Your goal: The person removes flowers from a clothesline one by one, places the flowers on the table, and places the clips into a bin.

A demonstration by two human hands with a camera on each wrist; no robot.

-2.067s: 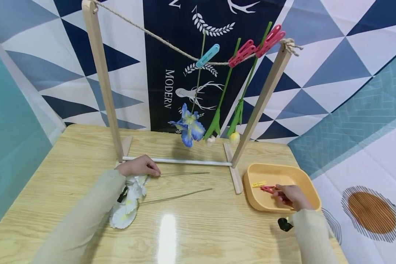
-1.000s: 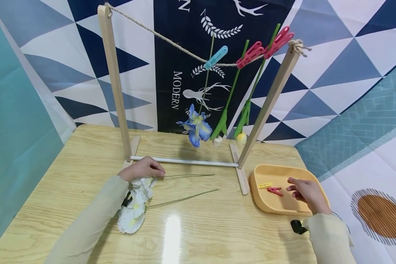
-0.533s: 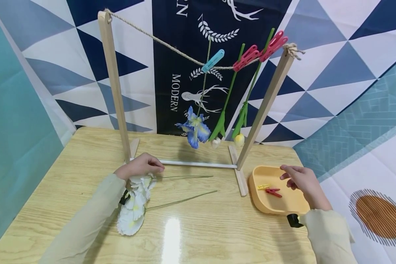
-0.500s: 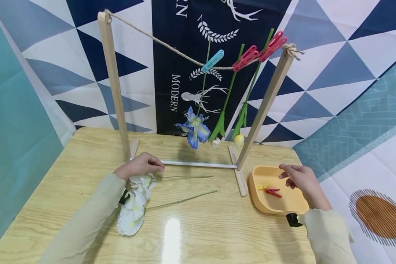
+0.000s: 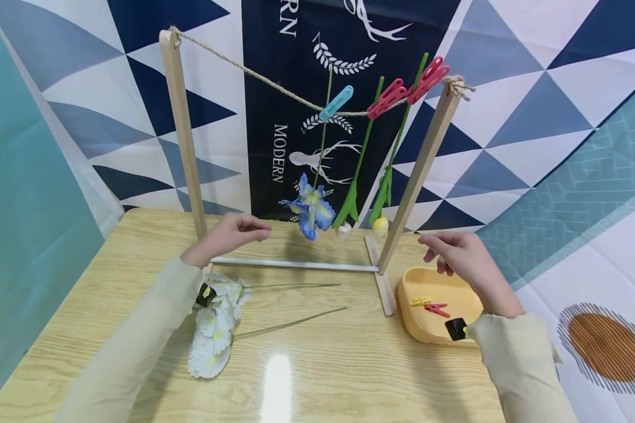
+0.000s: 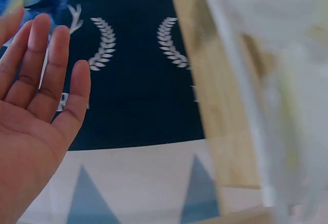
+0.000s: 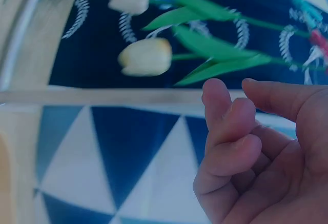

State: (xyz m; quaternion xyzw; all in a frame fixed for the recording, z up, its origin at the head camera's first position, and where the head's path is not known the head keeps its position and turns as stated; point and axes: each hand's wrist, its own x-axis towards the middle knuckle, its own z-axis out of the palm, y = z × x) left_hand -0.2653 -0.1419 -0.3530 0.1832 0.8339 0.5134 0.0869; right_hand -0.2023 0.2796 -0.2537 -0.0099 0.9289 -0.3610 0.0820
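My left hand hovers above the white flowers, whose thin stems lie on the table. Its fingers are relaxed and hold nothing, as the left wrist view confirms. Over the orange basin hangs my right hand, fingers loosely bent and bare, thumb and fingertips apart. A red clothespin and a yellow clothespin lie inside the basin. From the rope, a blue iris, a white tulip and a yellow tulip hang upside down, pinned by one blue and two red clothespins.
Two wooden posts, left and right, carry the rope. A white rod joins them low down. The wooden table extends in front, and a patterned cloth hangs behind.
My right hand has let go of the red clothespin, leaving it in the basin, and has risen to the left. My left hand has lifted from the white flowers' stems.
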